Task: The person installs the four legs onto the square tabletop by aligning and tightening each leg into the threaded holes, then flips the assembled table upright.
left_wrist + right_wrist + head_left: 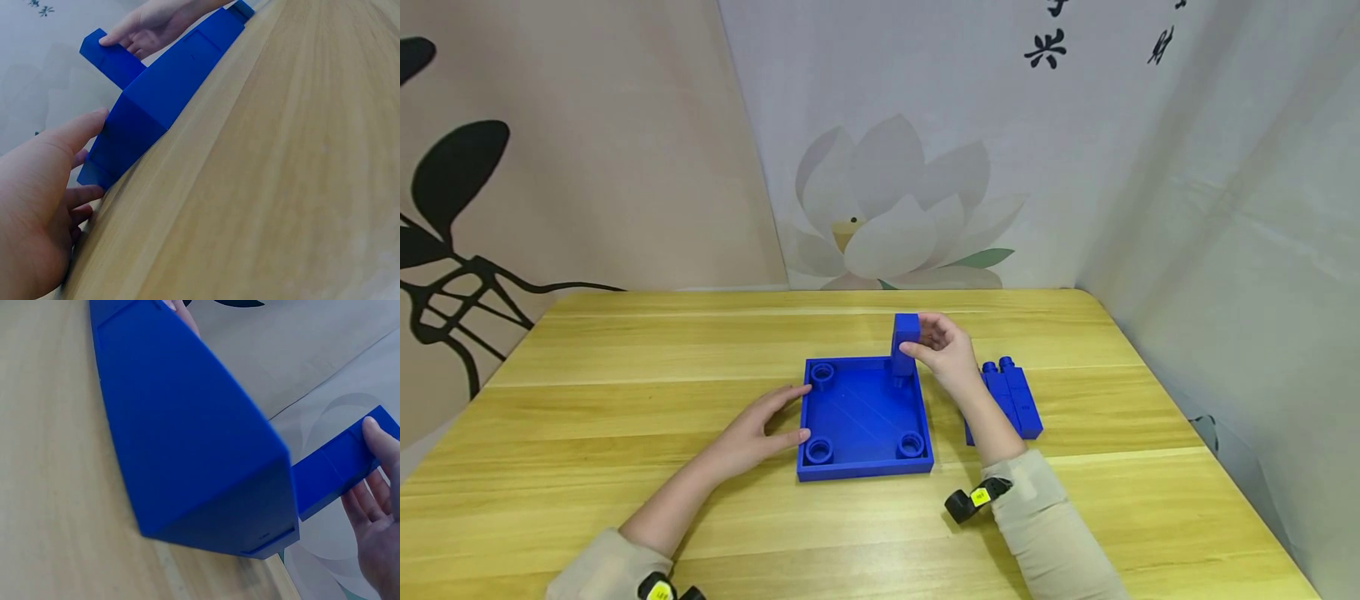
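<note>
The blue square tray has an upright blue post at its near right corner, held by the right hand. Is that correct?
Not quite: the head view shows the blue post at the square tray's far right corner, not the near one. The right hand does hold it.

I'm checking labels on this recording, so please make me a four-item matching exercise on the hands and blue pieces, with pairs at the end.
1. Left hand
2. Right hand
3. Blue tray
4. Grouped blue blocks

A. Lying to the tray's right
B. Holding an upright blue block
C. Flat on the table, round sockets inside
D. Touching the tray's left edge

Pairs: 1-D, 2-B, 3-C, 4-A
</note>
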`<control>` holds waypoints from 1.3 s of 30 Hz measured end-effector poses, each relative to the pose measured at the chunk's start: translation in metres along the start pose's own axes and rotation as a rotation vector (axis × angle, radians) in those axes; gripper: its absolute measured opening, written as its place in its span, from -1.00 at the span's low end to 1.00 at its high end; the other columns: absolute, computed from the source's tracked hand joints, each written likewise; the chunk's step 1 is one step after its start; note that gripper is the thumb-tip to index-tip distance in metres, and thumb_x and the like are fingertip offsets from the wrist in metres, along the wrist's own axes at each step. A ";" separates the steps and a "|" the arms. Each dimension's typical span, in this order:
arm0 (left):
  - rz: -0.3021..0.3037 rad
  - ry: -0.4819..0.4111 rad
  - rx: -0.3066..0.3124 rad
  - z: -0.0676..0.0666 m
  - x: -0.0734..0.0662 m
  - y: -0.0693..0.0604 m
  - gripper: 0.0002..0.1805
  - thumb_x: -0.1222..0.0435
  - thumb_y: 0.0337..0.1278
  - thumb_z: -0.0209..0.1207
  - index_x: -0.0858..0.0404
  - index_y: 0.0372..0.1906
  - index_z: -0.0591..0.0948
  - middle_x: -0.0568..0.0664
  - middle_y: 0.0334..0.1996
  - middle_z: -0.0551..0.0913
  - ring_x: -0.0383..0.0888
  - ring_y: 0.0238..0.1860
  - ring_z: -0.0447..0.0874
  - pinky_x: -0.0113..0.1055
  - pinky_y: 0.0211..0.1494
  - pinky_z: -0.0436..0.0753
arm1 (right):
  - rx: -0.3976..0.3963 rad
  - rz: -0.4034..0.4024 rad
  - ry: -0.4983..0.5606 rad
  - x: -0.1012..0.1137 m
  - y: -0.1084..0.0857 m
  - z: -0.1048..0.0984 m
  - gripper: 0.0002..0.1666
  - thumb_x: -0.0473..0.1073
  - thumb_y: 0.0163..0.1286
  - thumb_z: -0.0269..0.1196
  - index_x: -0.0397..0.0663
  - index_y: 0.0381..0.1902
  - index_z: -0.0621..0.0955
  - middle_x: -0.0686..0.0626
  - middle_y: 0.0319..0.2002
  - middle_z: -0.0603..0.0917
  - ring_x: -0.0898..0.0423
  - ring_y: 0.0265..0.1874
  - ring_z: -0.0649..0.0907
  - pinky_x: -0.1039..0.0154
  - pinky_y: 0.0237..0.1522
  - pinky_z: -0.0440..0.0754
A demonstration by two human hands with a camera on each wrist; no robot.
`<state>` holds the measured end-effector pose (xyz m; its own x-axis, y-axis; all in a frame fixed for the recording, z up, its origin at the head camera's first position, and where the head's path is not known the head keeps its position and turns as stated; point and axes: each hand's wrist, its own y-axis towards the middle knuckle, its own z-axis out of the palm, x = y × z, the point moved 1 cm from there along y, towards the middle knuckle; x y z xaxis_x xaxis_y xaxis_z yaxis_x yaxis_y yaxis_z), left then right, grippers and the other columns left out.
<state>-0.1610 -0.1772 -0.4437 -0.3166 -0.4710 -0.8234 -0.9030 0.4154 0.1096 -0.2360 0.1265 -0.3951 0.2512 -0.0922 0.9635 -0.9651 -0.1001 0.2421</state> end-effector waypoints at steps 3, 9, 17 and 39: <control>0.000 0.000 -0.001 0.000 -0.001 0.000 -0.26 0.05 0.16 0.28 0.12 0.41 0.31 0.33 0.39 0.16 0.30 0.39 0.02 0.24 0.33 0.09 | 0.019 -0.007 0.024 0.000 0.000 0.000 -0.49 -0.38 0.17 0.38 -0.30 0.09 0.51 -0.22 -0.09 0.60 -0.01 -0.10 0.58 0.24 0.00 0.54; 0.003 0.001 -0.001 0.000 -0.002 0.000 -0.26 0.06 0.16 0.28 0.14 0.41 0.31 0.34 0.39 0.16 0.30 0.39 0.02 0.25 0.32 0.09 | 0.142 -0.081 0.060 0.001 0.002 -0.005 -0.37 -0.42 0.29 0.26 -0.34 0.31 0.37 -0.26 0.18 0.49 -0.06 0.14 0.49 0.07 0.23 0.38; -0.006 0.002 0.000 0.001 -0.001 0.000 -0.27 0.06 0.17 0.27 0.14 0.41 0.31 0.34 0.39 0.15 0.30 0.39 0.02 0.24 0.33 0.09 | 0.272 -0.146 0.035 0.005 0.002 -0.014 -0.34 -0.39 0.37 0.18 -0.28 0.39 0.28 -0.18 0.35 0.34 -0.04 0.30 0.36 0.11 0.29 0.30; 0.000 -0.017 0.001 0.001 -0.001 0.000 -0.27 0.08 0.18 0.27 0.16 0.41 0.31 0.34 0.39 0.15 0.30 0.40 0.01 0.23 0.33 0.09 | 0.211 -0.092 -0.010 0.003 0.001 -0.010 -0.46 -0.38 0.36 0.20 -0.30 0.30 0.41 -0.23 0.22 0.49 -0.08 0.20 0.47 0.12 0.17 0.45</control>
<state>-0.1602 -0.1760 -0.4430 -0.3120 -0.4576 -0.8326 -0.9026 0.4163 0.1094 -0.2370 0.1358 -0.3908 0.3388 -0.0827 0.9372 -0.9015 -0.3138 0.2982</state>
